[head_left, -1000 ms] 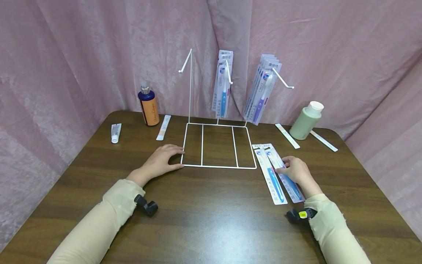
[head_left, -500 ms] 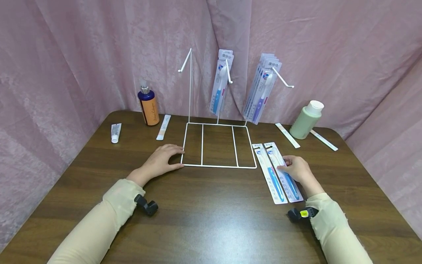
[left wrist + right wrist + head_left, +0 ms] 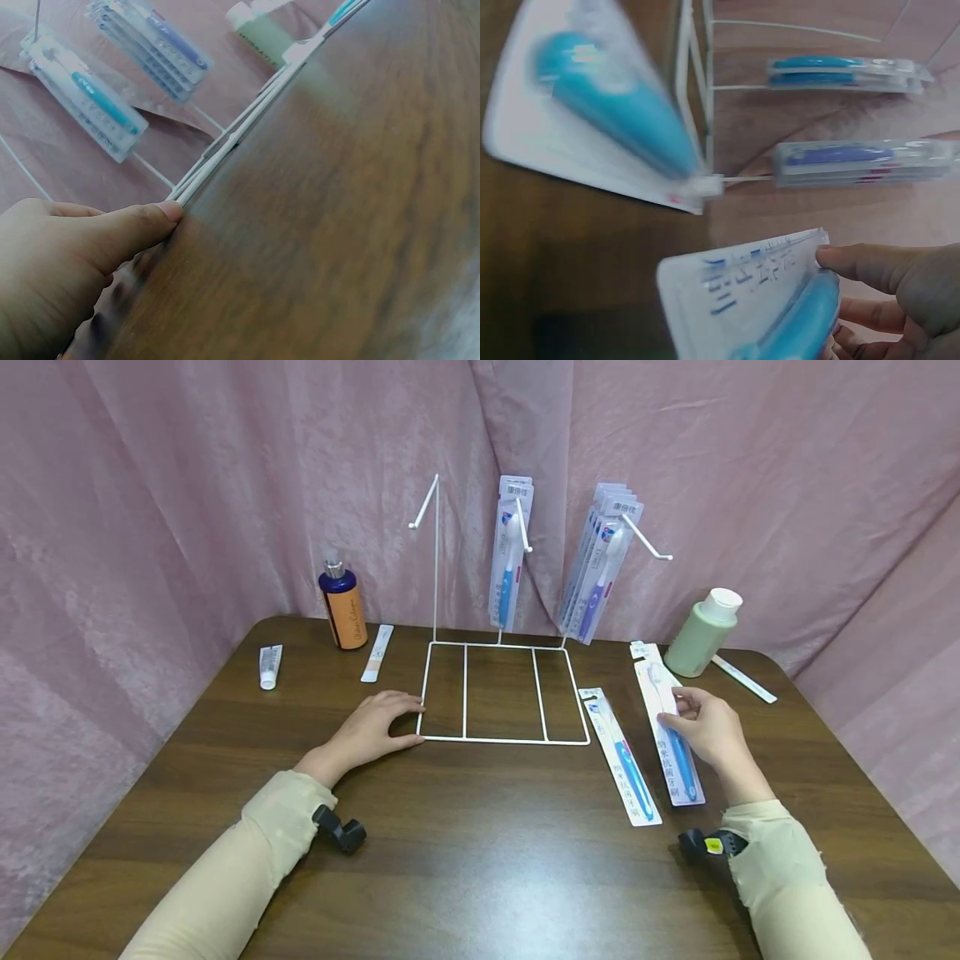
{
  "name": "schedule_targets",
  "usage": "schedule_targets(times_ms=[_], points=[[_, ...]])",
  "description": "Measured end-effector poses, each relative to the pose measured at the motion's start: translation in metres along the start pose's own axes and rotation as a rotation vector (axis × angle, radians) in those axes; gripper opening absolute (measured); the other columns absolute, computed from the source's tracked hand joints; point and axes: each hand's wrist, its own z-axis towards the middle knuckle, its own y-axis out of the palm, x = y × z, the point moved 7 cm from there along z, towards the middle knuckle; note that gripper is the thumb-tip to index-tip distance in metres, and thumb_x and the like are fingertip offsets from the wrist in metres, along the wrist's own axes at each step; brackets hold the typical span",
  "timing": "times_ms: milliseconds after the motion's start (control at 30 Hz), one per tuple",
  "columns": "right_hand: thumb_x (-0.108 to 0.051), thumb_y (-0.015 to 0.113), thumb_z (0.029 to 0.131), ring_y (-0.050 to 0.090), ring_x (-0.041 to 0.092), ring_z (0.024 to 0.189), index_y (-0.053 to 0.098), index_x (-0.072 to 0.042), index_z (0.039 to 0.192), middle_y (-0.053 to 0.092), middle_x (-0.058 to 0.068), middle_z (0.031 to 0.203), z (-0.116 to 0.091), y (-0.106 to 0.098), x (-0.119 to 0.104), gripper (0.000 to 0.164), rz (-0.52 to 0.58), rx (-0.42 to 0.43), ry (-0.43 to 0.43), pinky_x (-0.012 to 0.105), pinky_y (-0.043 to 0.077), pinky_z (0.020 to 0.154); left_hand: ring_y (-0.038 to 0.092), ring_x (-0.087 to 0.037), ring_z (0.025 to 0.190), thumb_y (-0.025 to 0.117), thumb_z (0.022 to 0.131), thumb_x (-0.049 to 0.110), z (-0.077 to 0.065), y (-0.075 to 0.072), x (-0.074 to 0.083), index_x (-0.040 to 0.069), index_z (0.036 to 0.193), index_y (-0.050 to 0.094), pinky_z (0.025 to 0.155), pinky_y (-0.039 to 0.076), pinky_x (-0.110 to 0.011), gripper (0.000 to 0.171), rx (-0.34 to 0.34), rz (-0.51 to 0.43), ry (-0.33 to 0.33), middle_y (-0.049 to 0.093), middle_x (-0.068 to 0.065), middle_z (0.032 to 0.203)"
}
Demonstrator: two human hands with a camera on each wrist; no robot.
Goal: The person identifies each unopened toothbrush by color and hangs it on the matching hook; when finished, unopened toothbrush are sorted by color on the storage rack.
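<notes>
My left hand [image 3: 371, 735] holds the left front corner of a white wire rack [image 3: 502, 741]; in the left wrist view, the thumb [image 3: 142, 229] presses on its wire. My right hand [image 3: 708, 727] pinches a packaged blue toothbrush [image 3: 678, 760] by its right edge, tilted above the table in the right wrist view. Another packaged blue toothbrush [image 3: 626, 768] lies flat beside the rack's right front corner. Blue toothbrush packs [image 3: 510, 560] hang on the rack's middle hook. Several purple toothbrush packs [image 3: 596, 568] hang on the right hook, while the left hook [image 3: 423, 502] is bare.
An orange bottle with a blue top [image 3: 343, 610], a small white tube [image 3: 270, 667] and a flat sachet [image 3: 377, 653] are at the back left. To the right, a green bottle [image 3: 701, 635] stands near another narrow sachet [image 3: 744, 680]. A pink curtain [image 3: 225, 485] hangs behind.
My right hand has moved the pinched toothbrush pack right and back, away from the one lying down. The packs on the middle hook swung a little. My left hand stays on the rack.
</notes>
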Motion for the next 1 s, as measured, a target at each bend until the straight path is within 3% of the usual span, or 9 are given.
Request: schedule_targets(times_ms=[200,300,533,767,1000], points=[[-0.018,0.07,0.088,0.048,-0.006,0.068,0.054,0.005,0.129,0.064,0.021,0.097,-0.003,-0.031,-0.018,0.05,0.042,0.136,-0.042,0.013,0.041,0.053,0.046,-0.032,0.132,0.071,0.085,0.041,0.001,-0.002,0.001,0.01,0.125,0.063,0.111,0.032,-0.055,0.051,-0.004,0.007,-0.005,0.057,-0.009,0.138],[-0.018,0.071,0.087,0.043,-0.015,0.064,0.055,0.003,0.129,0.065,0.02,0.096,-0.005,-0.042,-0.027,0.049,0.059,0.183,-0.065,0.011,0.038,0.053,0.045,-0.032,0.132,0.071,0.085,0.04,0.0,-0.002,0.0,0.011,0.126,0.062,0.111,0.032,-0.055,0.051,-0.008,0.012,-0.009,0.057,-0.009,0.138],[-0.019,0.071,0.086,0.043,-0.021,0.065,0.056,-0.002,0.131,0.065,0.016,0.096,-0.013,-0.068,-0.052,0.05,0.093,0.282,-0.09,0.006,0.037,0.055,0.045,-0.032,0.133,0.07,0.086,0.041,0.0,-0.001,0.001,0.011,0.127,0.062,0.111,0.032,-0.055,0.052,-0.017,0.0,-0.011,0.056,-0.009,0.139],[-0.018,0.074,0.085,0.047,-0.021,0.066,0.057,-0.006,0.132,0.054,-0.015,0.086,-0.02,-0.091,-0.079,0.051,0.146,0.374,-0.11,0.0,0.04,0.06,0.045,-0.032,0.132,0.071,0.085,0.04,0.0,-0.001,0.001,0.011,0.127,0.062,0.111,0.032,-0.055,0.052,-0.003,0.004,-0.004,0.056,-0.009,0.138],[-0.007,0.077,0.08,0.051,-0.017,0.066,0.06,-0.01,0.129,0.052,-0.024,0.084,-0.029,-0.103,-0.106,0.053,0.261,0.491,-0.194,-0.002,0.043,0.064,0.045,-0.033,0.133,0.071,0.085,0.04,-0.001,-0.001,0.004,0.01,0.127,0.062,0.111,0.032,-0.055,0.052,0.0,0.001,-0.003,0.057,-0.009,0.138]])
